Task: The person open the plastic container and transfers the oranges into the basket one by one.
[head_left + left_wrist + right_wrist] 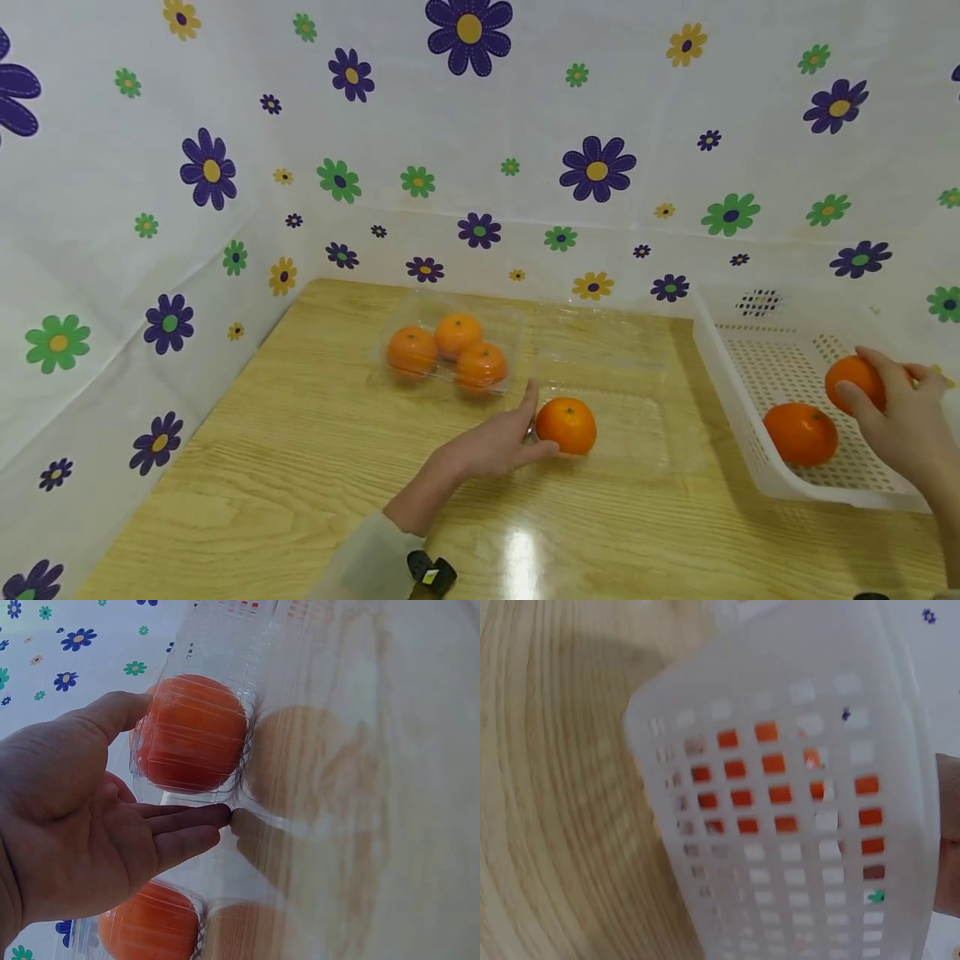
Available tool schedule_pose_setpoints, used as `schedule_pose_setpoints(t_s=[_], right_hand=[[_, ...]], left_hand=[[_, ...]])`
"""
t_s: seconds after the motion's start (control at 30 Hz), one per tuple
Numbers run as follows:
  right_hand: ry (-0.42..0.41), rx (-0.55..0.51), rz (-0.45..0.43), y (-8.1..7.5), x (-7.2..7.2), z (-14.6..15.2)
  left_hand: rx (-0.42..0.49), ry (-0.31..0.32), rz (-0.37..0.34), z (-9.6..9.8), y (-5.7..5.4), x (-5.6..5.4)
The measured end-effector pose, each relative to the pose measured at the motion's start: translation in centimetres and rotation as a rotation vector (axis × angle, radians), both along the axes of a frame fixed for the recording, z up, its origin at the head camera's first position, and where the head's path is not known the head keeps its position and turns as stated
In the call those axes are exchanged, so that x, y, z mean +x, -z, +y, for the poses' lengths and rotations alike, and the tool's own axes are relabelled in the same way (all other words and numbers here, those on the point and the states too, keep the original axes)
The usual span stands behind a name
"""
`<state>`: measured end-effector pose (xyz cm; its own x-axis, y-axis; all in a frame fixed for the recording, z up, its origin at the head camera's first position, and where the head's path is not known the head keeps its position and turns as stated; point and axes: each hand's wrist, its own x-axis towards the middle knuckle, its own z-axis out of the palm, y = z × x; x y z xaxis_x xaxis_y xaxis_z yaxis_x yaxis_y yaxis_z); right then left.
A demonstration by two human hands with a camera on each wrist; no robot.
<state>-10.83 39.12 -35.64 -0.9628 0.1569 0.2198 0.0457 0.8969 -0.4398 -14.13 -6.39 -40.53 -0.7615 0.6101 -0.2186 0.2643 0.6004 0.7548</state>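
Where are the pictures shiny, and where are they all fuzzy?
Head view: white glare low down on the wooden table; left wrist view: the shiny tabletop dimly mirrors the nearer orange and the left hand's fingers; right wrist view: the white basket looks fuzzy, especially its leftmost holes.
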Motion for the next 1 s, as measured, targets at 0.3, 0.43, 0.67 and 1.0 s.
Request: schedule_pose_setpoints(t_s=[0.3,0.43,0.67,1.0], right_hand=[[-0.053,0.044,-0.041,1.6,-1.4,2.2],[-0.074,0.054,-0.116,2.1,-2.0,2.7],[-0.092,0.102,-0.096,3.1,-1.7,3.0],[-0.032,0.104,-0.094,3.4,-1.3,3.0]], left_hand=[[-0.001,-0.019,-0.010,0.0,0.4,-0.2],[-0.001,-0.029,-0.010,0.0,0.5,-0.2],[-0.016,-0.024,-0.006,0.2,0.5,-0.1],[-0.027,-0.021,0.011,0.4,0.7,0.2]])
